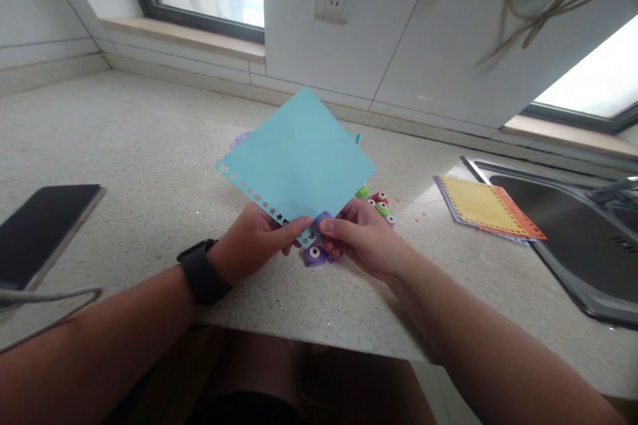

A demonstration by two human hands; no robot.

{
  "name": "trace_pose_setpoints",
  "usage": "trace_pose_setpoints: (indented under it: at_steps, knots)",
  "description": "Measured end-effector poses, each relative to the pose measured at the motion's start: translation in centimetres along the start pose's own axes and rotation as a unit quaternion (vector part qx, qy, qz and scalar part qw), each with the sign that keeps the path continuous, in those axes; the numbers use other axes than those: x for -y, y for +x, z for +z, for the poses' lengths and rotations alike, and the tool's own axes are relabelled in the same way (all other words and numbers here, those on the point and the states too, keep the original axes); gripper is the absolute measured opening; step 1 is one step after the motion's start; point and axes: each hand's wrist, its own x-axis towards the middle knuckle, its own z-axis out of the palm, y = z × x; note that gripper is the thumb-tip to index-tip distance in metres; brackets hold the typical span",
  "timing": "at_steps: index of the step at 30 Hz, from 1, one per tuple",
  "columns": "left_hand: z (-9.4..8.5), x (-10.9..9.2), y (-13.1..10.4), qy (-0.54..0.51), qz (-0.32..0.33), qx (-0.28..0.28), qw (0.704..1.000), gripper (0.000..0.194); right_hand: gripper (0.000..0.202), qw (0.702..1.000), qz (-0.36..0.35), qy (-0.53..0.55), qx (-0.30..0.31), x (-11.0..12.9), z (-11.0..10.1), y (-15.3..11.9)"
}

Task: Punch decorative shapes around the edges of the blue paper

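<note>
A light blue sheet of paper (pixel 304 153) is held up like a diamond above the counter, with a row of small punched shapes along its lower left edge. My left hand (pixel 262 236) pinches that edge near the bottom corner. In my right hand (pixel 361 232) is a small purple punch (pixel 323 219), thumb on top, at the sheet's lower right edge. Just below the sheet, another purple punch (pixel 315 254) lies on the counter. Red, green and purple punches (pixel 381 208) sit behind my right hand, partly hidden.
Yellow, orange and purple sheets (pixel 481 206) with punched edges overlap the rim of a metal sink (pixel 573 279) at the right. A dark tablet-like device (pixel 47 226) and a cable (pixel 64 295) lie at the left. Small orange scraps dot the speckled counter (pixel 134 139).
</note>
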Motion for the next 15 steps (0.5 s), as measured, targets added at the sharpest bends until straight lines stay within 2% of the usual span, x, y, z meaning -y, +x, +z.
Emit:
trace_pose_setpoints:
  at_steps: [6,15]
  knots:
    - [-0.04,0.09,-0.07,0.005,0.003,0.006,1.000,0.027,0.030,1.000,-0.013,-0.017,0.007,0.03,-0.01,-0.09]
    - [-0.06,0.30,-0.14,0.006,0.015,-0.003,1.000,0.028,0.033,0.999,0.006,-0.019,0.027,0.04,-0.62,-0.19]
